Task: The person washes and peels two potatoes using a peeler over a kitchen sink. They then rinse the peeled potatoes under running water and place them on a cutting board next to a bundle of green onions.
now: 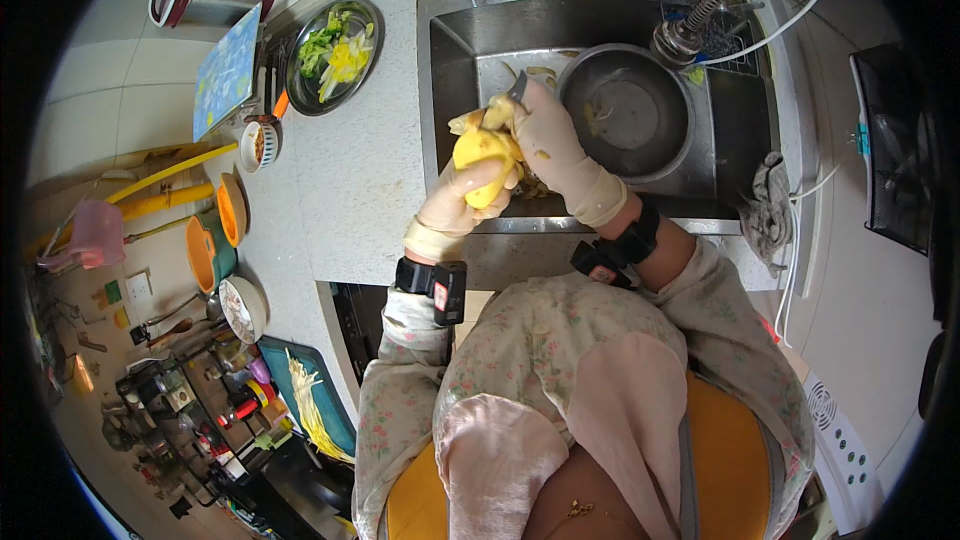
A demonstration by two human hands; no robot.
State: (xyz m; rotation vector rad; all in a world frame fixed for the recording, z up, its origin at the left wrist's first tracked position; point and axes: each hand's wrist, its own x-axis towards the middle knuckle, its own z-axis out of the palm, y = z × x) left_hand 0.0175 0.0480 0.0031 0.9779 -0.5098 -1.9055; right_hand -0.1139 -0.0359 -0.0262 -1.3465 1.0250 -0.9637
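My left hand [448,199], in a pale glove, holds a peeled yellow potato [474,154] over the near left part of the steel sink [712,127]. My right hand [556,142], gloved too, is against the potato's far right side. It grips a small tool with a grey metal blade [518,87]; whether this is a knife or a peeler I cannot tell, as fingers and peel cover most of it. Brownish peel [495,114] hangs between the hands. More peelings [540,76] lie on the sink floor. A round steel basin [626,120] stands right of my hands with scraps inside.
On the counter [360,187], left of the sink, is an oval steel plate [334,56] of cut vegetables. Beyond are a small striped bowl [259,146] and a green cutting board [307,390] with pale strips. A faucet [686,34] overhangs the basin; a grey cloth [766,210] lies at right.
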